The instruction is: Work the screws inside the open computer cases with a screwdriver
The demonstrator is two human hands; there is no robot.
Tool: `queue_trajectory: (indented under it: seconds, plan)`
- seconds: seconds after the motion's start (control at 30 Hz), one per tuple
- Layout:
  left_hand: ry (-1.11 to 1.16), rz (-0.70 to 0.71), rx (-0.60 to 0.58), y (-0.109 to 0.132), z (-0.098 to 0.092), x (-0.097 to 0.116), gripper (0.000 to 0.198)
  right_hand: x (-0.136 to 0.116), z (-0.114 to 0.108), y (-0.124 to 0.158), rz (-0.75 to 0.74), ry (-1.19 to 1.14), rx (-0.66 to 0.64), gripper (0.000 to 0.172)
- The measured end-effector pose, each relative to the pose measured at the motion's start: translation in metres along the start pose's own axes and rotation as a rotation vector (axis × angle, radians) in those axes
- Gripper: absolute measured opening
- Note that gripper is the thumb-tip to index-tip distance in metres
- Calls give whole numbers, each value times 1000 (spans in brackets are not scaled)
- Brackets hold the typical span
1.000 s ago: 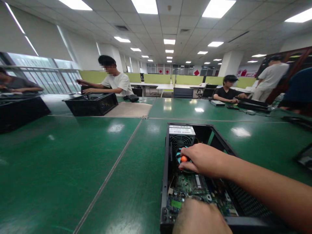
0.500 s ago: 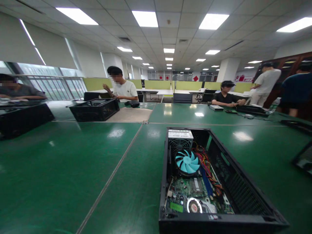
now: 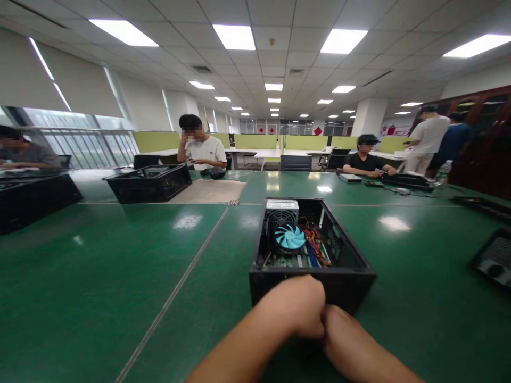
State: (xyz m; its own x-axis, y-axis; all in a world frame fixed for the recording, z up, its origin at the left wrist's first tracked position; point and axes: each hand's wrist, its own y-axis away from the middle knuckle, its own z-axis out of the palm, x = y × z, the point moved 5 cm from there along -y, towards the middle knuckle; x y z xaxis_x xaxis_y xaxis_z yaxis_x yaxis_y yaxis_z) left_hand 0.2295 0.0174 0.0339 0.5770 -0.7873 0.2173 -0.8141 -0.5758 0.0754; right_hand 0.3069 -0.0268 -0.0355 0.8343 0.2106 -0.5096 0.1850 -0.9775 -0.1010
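Observation:
An open black computer case lies on the green tabletop in front of me. Inside are a light-blue cooling fan, a power supply, coloured cables and part of a circuit board. Its near panel faces me. My left hand is at that panel, wrist bent, back of the hand towards me. Close beside it on the right, and lower, is my right hand, overlapping it in view. The fingers of both hands are hidden or blurred, so their grip does not show.
Another open black case stands at the back left before a seated person in white. A black case is at the far left, with a person behind it. Dark equipment lies at the right edge. A person in black sits opposite.
My two hands and forearms have come into view at the bottom. The computer case has shifted away from me and slightly left. The seated person in white has raised a hand to the head.

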Motion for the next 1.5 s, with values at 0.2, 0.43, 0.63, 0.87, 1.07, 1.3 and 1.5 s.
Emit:
queue_trajectory:
  seconds: [0.2, 0.43, 0.63, 0.87, 1.07, 1.3, 1.5]
  plan:
    - [137, -173, 226, -19, -1, -101, 38, 14, -2, -24, 47, 239, 69, 51]
    - [218, -147, 205, -23, 53, -109, 38, 19, 8, -8, 104, 319, 10, 46]
    - [183, -127, 152, -30, 54, -102, 35, 20, 6, -11, 101, 297, -25, 46]
    - [147, -123, 141, -28, 53, -100, 34, 19, 3, -10, 97, 264, -53, 46]
    - [59, -80, 266, -16, -6, -78, 21, 19, -1, -9, 100, 224, -54, 49]
    - [-76, -215, 655, 20, -82, -83, 48, 16, -4, -5, 77, 126, -90, 44]
    - [-222, -282, 571, 10, -70, -103, 54, 12, -25, 1, 29, 13, -164, 21]
